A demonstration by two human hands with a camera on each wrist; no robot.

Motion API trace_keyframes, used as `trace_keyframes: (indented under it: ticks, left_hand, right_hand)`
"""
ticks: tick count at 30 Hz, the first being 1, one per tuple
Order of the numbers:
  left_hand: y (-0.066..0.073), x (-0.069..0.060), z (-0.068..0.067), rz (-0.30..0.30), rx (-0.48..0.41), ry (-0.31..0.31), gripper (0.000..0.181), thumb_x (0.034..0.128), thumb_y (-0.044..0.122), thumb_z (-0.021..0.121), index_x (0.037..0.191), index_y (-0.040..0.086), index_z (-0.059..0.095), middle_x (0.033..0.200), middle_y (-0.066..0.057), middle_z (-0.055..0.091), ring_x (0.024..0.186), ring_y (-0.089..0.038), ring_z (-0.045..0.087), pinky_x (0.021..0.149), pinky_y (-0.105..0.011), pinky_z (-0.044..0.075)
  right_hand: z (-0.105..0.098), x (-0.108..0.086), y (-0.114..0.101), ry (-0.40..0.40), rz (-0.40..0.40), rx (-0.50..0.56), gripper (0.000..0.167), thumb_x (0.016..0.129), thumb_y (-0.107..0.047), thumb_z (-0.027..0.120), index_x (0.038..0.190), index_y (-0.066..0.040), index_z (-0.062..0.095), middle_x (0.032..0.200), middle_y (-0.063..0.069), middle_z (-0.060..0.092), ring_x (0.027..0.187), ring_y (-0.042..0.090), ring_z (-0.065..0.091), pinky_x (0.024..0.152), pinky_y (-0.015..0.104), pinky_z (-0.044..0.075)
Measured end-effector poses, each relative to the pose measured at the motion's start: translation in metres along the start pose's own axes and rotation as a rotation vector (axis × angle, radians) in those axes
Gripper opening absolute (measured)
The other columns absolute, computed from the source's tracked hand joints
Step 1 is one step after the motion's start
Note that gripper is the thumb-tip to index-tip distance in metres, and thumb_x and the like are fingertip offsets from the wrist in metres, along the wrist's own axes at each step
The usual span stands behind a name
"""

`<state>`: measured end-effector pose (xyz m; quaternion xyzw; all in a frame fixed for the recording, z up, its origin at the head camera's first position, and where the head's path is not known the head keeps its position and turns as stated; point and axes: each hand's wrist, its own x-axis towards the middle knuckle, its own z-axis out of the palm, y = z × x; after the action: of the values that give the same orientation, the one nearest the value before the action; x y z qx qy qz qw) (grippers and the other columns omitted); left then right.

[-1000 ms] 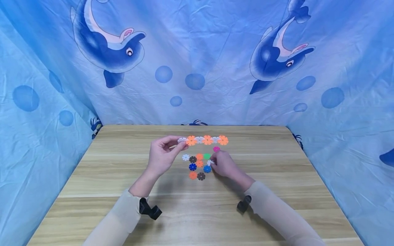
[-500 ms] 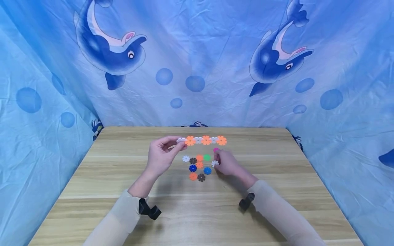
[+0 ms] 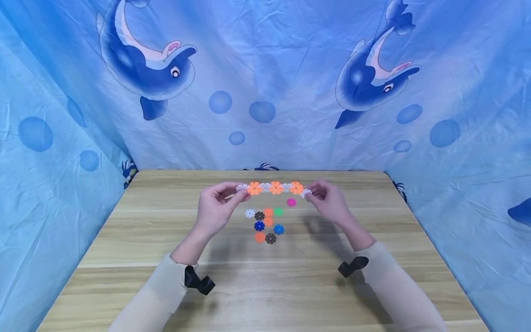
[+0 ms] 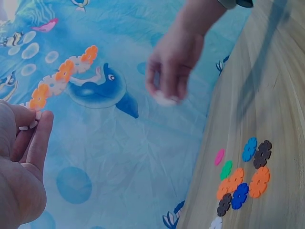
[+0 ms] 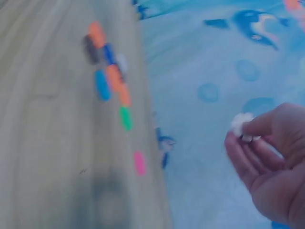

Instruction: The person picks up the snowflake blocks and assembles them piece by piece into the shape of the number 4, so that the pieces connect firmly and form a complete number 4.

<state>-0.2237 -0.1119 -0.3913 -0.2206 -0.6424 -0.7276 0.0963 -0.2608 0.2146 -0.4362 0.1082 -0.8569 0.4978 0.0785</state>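
Note:
My left hand (image 3: 216, 210) pinches the white end disc of a straight chain of notched plastic snowflake discs (image 3: 275, 187), orange and white by turns, held up above the table. In my right hand (image 3: 332, 203), thumb and fingers pinch a single white snowflake disc (image 3: 306, 193). It looks close to the chain's orange right end in the head view. The left wrist view shows a gap between that blurred right hand (image 4: 176, 71) and the chain. Fingers partly cover the white disc (image 5: 242, 121) in the right wrist view.
Below the hands, loose discs lie flat on the wooden table (image 3: 265, 286): pink (image 3: 291, 202), green (image 3: 278, 211), light blue (image 3: 279, 229), dark blue (image 3: 259, 226), white (image 3: 250, 213), and several orange and dark brown ones. A blue dolphin-print curtain (image 3: 265, 138) surrounds the table's back and sides.
My right hand has lifted the white disc from among the loose discs and carried it up and right to the chain's right end. The left hand and chain have shifted slightly left.

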Motion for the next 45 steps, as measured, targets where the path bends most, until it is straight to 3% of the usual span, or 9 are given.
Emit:
trace_keyframes:
  ticks: [5, 8, 16, 22, 31, 45]
  left_hand:
    - [0.001, 0.000, -0.001, 0.000, 0.011, 0.000, 0.020, 0.0962, -0.007, 0.072, 0.113, -0.018, 0.071, 0.100, 0.008, 0.080, 0.090, -0.009, 0.079, 0.084, -0.031, 0.066]
    - [0.001, 0.000, -0.001, -0.004, 0.015, -0.001, 0.020, 0.0961, -0.007, 0.072, 0.113, -0.018, 0.071, 0.100, 0.008, 0.079, 0.090, -0.009, 0.079, 0.084, -0.031, 0.066]
    - [0.000, 0.001, 0.001, -0.005, 0.030, -0.005, 0.019, 0.0963, -0.008, 0.071, 0.112, -0.018, 0.071, 0.100, 0.009, 0.079, 0.090, -0.008, 0.079, 0.084, -0.031, 0.066]
    - [-0.002, 0.000, 0.001, 0.000, 0.028, -0.006, 0.019, 0.0957, -0.008, 0.072, 0.111, -0.018, 0.071, 0.099, 0.010, 0.079, 0.089, -0.008, 0.079, 0.084, -0.031, 0.066]
    - [-0.005, -0.001, 0.002, 0.005, 0.034, -0.006, 0.018, 0.0957, -0.007, 0.072, 0.111, -0.017, 0.072, 0.098, 0.010, 0.079, 0.089, -0.008, 0.079, 0.083, -0.032, 0.066]
    - [-0.008, -0.001, 0.004, -0.003, 0.017, 0.002, 0.019, 0.0955, -0.008, 0.072, 0.111, -0.018, 0.071, 0.098, 0.009, 0.079, 0.089, -0.009, 0.080, 0.084, -0.032, 0.066]
  right_hand:
    - [-0.011, -0.005, -0.018, 0.012, -0.108, 0.346, 0.014, 0.099, 0.003, 0.071, 0.110, 0.008, 0.066, 0.098, 0.004, 0.078, 0.089, 0.012, 0.079, 0.083, 0.028, 0.066]
    - [-0.012, -0.009, -0.027, -0.014, -0.156, 0.423, 0.013, 0.098, 0.007, 0.070, 0.110, 0.008, 0.064, 0.098, -0.004, 0.078, 0.091, 0.010, 0.079, 0.086, 0.028, 0.066]
    - [-0.010, -0.016, -0.041, -0.023, -0.250, 0.448, 0.014, 0.096, 0.010, 0.069, 0.108, 0.012, 0.063, 0.094, -0.006, 0.077, 0.088, 0.011, 0.079, 0.083, 0.028, 0.066]
    - [-0.011, -0.018, -0.043, -0.005, -0.265, 0.415, 0.012, 0.095, 0.009, 0.072, 0.104, 0.011, 0.065, 0.092, -0.008, 0.077, 0.084, 0.009, 0.076, 0.074, 0.022, 0.064]
    - [-0.012, -0.022, -0.043, 0.042, -0.291, 0.504, 0.011, 0.093, 0.015, 0.069, 0.103, 0.015, 0.064, 0.092, -0.005, 0.078, 0.087, 0.009, 0.078, 0.080, 0.025, 0.066]
    - [-0.010, -0.025, -0.047, 0.015, -0.331, 0.501, 0.010, 0.091, 0.018, 0.068, 0.100, 0.019, 0.063, 0.091, -0.004, 0.076, 0.084, 0.009, 0.078, 0.077, 0.026, 0.067]
